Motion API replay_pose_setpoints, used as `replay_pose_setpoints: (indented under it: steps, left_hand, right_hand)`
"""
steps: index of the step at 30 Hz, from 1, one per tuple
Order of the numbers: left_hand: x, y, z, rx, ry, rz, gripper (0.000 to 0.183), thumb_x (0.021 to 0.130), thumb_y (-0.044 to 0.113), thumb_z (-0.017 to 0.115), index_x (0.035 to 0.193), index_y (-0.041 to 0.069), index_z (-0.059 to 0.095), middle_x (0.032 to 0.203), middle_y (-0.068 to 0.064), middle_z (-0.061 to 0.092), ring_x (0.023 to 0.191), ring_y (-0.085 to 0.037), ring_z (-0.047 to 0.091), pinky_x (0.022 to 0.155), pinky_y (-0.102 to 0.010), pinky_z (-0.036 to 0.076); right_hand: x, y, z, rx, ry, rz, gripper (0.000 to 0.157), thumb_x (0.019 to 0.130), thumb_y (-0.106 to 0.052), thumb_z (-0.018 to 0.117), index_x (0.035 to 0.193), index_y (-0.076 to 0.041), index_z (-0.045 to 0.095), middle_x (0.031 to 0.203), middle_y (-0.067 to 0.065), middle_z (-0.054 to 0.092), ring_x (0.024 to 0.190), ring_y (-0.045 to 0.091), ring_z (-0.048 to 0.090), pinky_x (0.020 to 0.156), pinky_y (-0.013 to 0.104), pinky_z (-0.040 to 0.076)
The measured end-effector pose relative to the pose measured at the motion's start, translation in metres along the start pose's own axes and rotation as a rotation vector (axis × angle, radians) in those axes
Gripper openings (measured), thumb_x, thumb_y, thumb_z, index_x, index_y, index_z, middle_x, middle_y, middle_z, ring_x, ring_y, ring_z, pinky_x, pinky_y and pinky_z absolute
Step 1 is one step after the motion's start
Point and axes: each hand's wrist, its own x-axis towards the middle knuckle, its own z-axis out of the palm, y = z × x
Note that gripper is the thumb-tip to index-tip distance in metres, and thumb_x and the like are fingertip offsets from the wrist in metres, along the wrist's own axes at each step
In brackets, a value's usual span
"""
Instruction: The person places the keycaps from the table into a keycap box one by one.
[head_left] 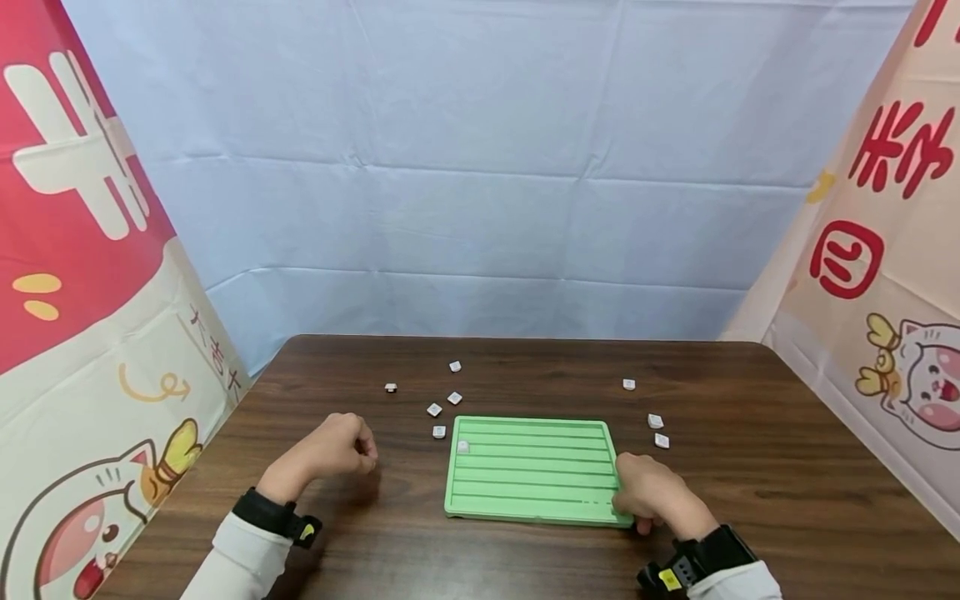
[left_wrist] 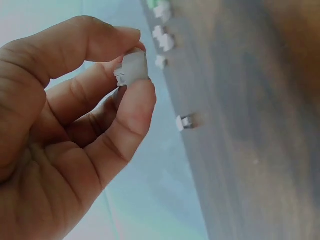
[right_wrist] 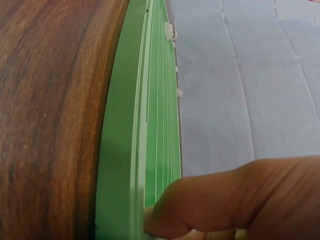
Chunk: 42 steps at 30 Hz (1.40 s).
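Note:
My left hand (head_left: 336,450) is raised over the left side of the table, left of the green board. In the left wrist view it pinches a small white keycap (left_wrist: 134,69) between thumb and fingertips, prongs on its underside showing. My right hand (head_left: 654,492) grips the right edge of the ridged green board (head_left: 534,467), with the thumb (right_wrist: 172,210) on its rim in the right wrist view. One white keycap (head_left: 463,447) stands near the board's left end, on an upper ridge.
Several loose white keycaps lie beyond and left of the board, among them one keycap (head_left: 391,387) on its side. Three more, including a keycap (head_left: 655,422), lie to its right. A blue cloth (head_left: 480,208) hangs behind the dark wooden table (head_left: 525,567), with printed cloths at both sides.

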Motion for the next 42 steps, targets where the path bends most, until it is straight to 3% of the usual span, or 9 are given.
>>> replay_pose_setpoints:
  steps: [5, 10, 18, 28, 42]
  left_hand:
    - [-0.001, -0.002, -0.007, 0.001, 0.043, -0.038, 0.013, 0.075, 0.000, 0.071, 0.072, 0.013, 0.067, 0.073, 0.007, 0.055, 0.062, -0.011, 0.049, 0.054, -0.029, 0.042]
    - [0.000, -0.004, -0.003, -0.012, 0.043, -0.070, 0.012, 0.073, -0.003, 0.072, 0.077, 0.008, 0.067, 0.078, 0.002, 0.055, 0.066, -0.011, 0.051, 0.056, -0.029, 0.044]
    - [0.003, -0.005, 0.002, 0.003, 0.066, -0.061, 0.014, 0.075, -0.002, 0.072, 0.077, 0.009, 0.065, 0.080, 0.002, 0.052, 0.068, -0.011, 0.051, 0.058, -0.029, 0.044]
    - [0.005, 0.000, 0.005, 0.026, 0.143, -0.057, 0.014, 0.078, 0.002, 0.072, 0.076, 0.012, 0.064, 0.077, 0.005, 0.054, 0.066, -0.008, 0.051, 0.059, -0.028, 0.045]
    - [0.008, -0.006, 0.010, -0.119, 0.161, -0.054, 0.016, 0.076, -0.007, 0.071, 0.086, 0.003, 0.065, 0.079, 0.000, 0.056, 0.069, -0.011, 0.056, 0.058, -0.025, 0.048]
  right_hand:
    - [0.000, 0.000, 0.001, 0.002, 0.005, -0.003, 0.013, 0.074, 0.002, 0.060, 0.070, -0.004, 0.049, 0.051, 0.010, 0.053, 0.037, 0.018, 0.054, 0.036, 0.025, 0.035]
    - [0.000, 0.000, 0.001, -0.003, 0.005, 0.003, 0.011, 0.074, 0.002, 0.059, 0.072, -0.003, 0.050, 0.052, 0.010, 0.054, 0.038, 0.018, 0.054, 0.037, 0.025, 0.036]
    - [0.001, -0.001, 0.001, -0.006, 0.011, 0.008, 0.011, 0.073, 0.001, 0.060, 0.072, -0.003, 0.050, 0.050, 0.010, 0.054, 0.037, 0.017, 0.054, 0.036, 0.025, 0.035]
    - [0.000, -0.001, 0.002, 0.002, 0.017, 0.015, 0.013, 0.074, 0.002, 0.060, 0.070, -0.003, 0.049, 0.050, 0.010, 0.054, 0.037, 0.017, 0.054, 0.036, 0.026, 0.037]
    - [0.002, 0.000, 0.003, 0.005, 0.006, 0.006, 0.013, 0.076, 0.001, 0.060, 0.071, -0.003, 0.049, 0.052, 0.010, 0.054, 0.038, 0.018, 0.054, 0.036, 0.025, 0.037]
